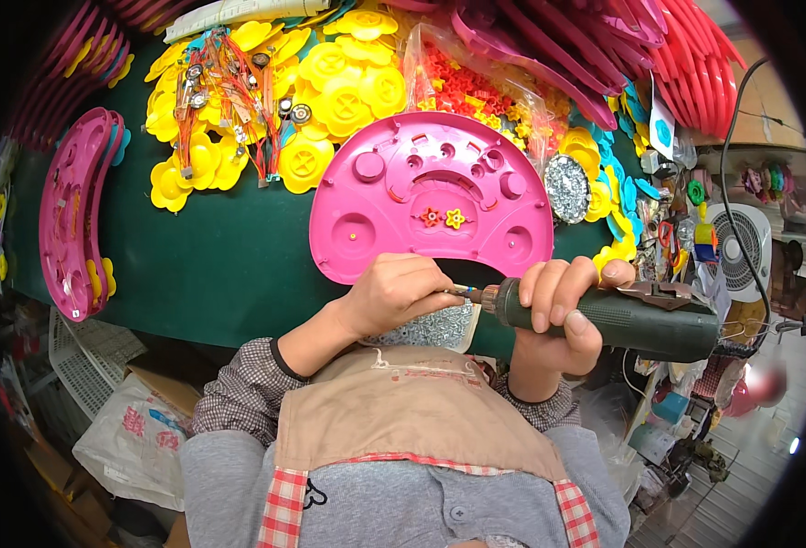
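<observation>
My right hand [558,301] wraps around a dark green electric screwdriver [663,324], held level with its bit pointing left. At the bit's tip, the fingers of my left hand [394,290] are pinched together; whatever small thing they hold is hidden. Just beyond both hands lies a pink, half-round plastic shell [389,187], hollow side up. In its middle sit a red star-shaped piece [430,216] and a yellow star-shaped piece [455,218]. Below my hands, against the apron, a container of small silvery screws [432,329] is partly covered by my left wrist.
Yellow flower-shaped parts [344,100] and wired components [230,100] are heaped at the back of the green table [211,265]. A bag of small red stars [476,82] and a round dish of screws [568,188] lie behind. Pink shells [74,215] stand left; a fan [739,247] stands right.
</observation>
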### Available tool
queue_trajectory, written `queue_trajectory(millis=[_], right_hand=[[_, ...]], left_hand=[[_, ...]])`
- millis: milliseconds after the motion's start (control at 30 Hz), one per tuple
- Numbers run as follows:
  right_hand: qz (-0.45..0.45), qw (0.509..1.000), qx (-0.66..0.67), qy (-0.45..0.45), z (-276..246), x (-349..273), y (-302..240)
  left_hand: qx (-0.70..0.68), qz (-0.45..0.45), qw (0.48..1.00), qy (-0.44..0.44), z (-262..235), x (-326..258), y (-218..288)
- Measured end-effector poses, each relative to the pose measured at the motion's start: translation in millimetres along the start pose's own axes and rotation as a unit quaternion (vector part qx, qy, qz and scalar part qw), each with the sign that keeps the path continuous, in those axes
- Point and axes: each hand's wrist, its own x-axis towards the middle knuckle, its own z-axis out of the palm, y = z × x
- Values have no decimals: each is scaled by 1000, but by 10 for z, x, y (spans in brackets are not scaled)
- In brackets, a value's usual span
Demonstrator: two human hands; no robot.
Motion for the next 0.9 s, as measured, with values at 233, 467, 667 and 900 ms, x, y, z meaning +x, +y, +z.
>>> queue_trajectory(millis=[233, 467, 667, 900], right_hand=[[-59, 996, -64, -23, 19, 99, 274], [-72, 995, -27, -71, 128, 208, 802], [-45, 989, 7, -140, 236, 207, 1187], [-43, 987, 2, -157, 339, 247, 1394]], left_hand=[[126, 0, 986, 112, -37, 98, 131], [175, 7, 973, -148, 259, -396, 109], [177, 65, 978, -94, 301, -479, -5], [147, 36, 986, -67, 293, -560, 18]])
